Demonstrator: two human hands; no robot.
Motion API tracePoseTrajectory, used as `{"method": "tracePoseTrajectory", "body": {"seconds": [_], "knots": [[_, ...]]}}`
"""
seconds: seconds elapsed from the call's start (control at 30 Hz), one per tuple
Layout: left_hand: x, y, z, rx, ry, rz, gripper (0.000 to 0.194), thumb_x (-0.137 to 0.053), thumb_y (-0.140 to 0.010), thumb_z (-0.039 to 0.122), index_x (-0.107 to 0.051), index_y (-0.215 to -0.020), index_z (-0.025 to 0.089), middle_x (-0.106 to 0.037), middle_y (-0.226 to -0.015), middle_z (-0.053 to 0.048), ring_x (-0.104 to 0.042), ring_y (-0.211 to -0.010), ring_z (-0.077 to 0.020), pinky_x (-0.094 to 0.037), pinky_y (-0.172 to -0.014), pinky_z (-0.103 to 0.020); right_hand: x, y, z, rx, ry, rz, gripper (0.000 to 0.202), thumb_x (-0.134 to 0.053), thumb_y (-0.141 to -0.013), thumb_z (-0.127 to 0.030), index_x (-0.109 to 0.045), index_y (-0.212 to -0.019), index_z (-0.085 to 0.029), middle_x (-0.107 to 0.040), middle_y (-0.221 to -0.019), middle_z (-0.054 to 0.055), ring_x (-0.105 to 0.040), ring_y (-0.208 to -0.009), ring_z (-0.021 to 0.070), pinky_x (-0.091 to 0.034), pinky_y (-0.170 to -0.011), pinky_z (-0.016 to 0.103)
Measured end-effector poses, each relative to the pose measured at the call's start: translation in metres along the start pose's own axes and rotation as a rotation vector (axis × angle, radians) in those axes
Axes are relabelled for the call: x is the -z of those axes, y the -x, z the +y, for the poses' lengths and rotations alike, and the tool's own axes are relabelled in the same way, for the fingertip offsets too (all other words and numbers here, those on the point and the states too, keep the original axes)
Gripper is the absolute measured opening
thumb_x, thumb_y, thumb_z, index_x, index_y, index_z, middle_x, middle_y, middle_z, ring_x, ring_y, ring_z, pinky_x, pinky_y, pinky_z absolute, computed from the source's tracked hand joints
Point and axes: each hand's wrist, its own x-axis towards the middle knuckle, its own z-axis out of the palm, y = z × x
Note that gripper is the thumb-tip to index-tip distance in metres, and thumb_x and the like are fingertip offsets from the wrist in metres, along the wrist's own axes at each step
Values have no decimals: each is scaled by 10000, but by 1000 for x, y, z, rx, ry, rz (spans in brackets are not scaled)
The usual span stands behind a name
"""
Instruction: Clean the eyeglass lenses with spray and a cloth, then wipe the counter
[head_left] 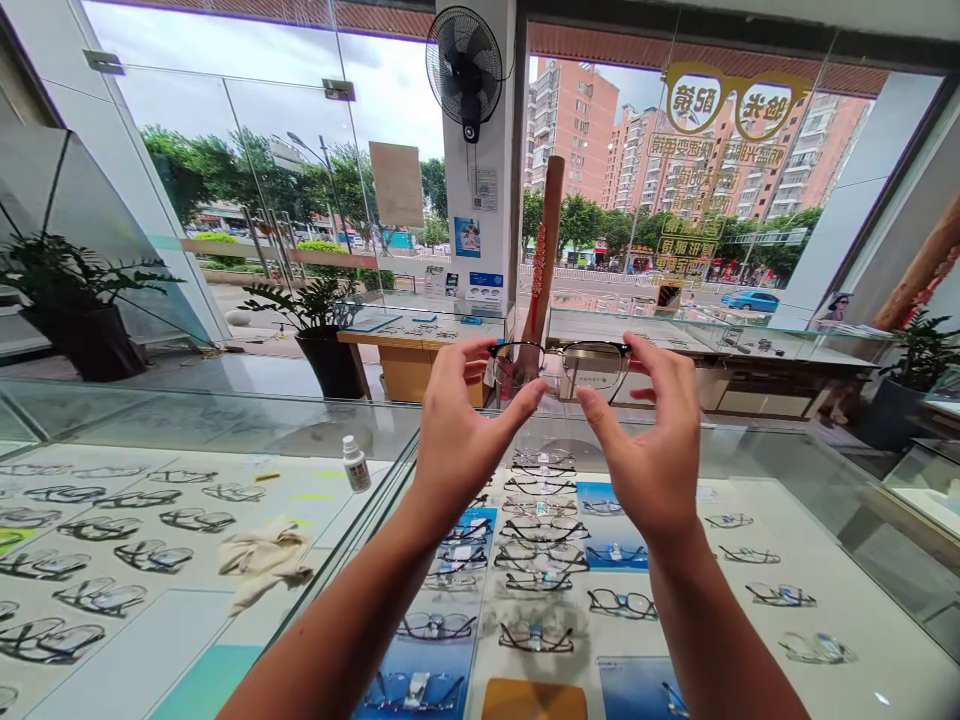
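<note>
A pair of eyeglasses [592,368] with dark upper rims and clear lenses is held up between my two hands, above the glass display case. My left hand [469,420] grips its left side, fingers bent behind the frame and thumb near the lower edge of the lens. On the other side, my right hand [649,440] pinches the right end, thumb by the lower rim. Below my hands, several rows of eyeglasses [536,637] lie inside the case.
Left of my arm are a white bottle [355,464], a crumpled beige cloth [266,560] and more eyeglasses [154,556]. An orange-brown case [534,700] lies at the front. Potted plants [326,340], a wall fan [465,70] and other counters [720,340] stand beyond.
</note>
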Motion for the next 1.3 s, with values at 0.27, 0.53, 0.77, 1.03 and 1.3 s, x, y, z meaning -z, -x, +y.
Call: {"method": "tracePoseTrajectory", "body": {"seconds": [0.27, 0.53, 0.77, 1.03, 1.3], "knots": [[-4, -1, -3, -21, 45, 52, 580, -866, -830, 519, -636, -1279, 234, -691, -1228, -107, -689, -1098, -255, -584, -966, -436, -1, 2, -2, -3, -24, 2, 563, -749, -954, -394, -592, -1489, -320, -576, -1398, 106, -552, -1320, 361, -543, -1089, 598], [-2, 0, -5, -288, -81, 265, 661, -912, -786, 444, -596, -1337, 260, -617, -1299, -109, -609, -1205, -300, -561, -1017, -490, -3, -2, 9, -163, -311, -5, 436, -633, -1030, -472, -661, -1408, -256, -621, -1449, 120, -600, -1336, 317, -580, -1066, 506], [0, -1, -9, -346, -112, 255, 683, -922, -760, 437, -597, -1337, 268, -624, -1303, -120, -581, -1249, -328, -552, -1043, -528, 0, -9, 20, -250, -379, 28, 369, -670, -1017, -522, -769, -1213, -225, -738, -1260, 99, -692, -1178, 287, -586, -1036, 490], [0, -4, -11, -328, -69, 186, 650, -899, -794, 425, -600, -1348, 261, -617, -1307, -109, -587, -1248, -300, -560, -1018, -487, 1, -14, 28, -351, -522, -82, 315, -723, -967, -482, -772, -1131, -218, -770, -1158, 100, -729, -1130, 284, -621, -988, 477], [-4, -5, -17, -243, -7, 87, 619, -874, -835, 445, -597, -1361, 274, -626, -1324, -110, -627, -1206, -268, -566, -1034, -471, 0, -18, 35, -499, -756, -181, 290, -746, -905, -456, -740, -1093, -235, -784, -1108, 76, -746, -1113, 288, -585, -1070, 526]]}}
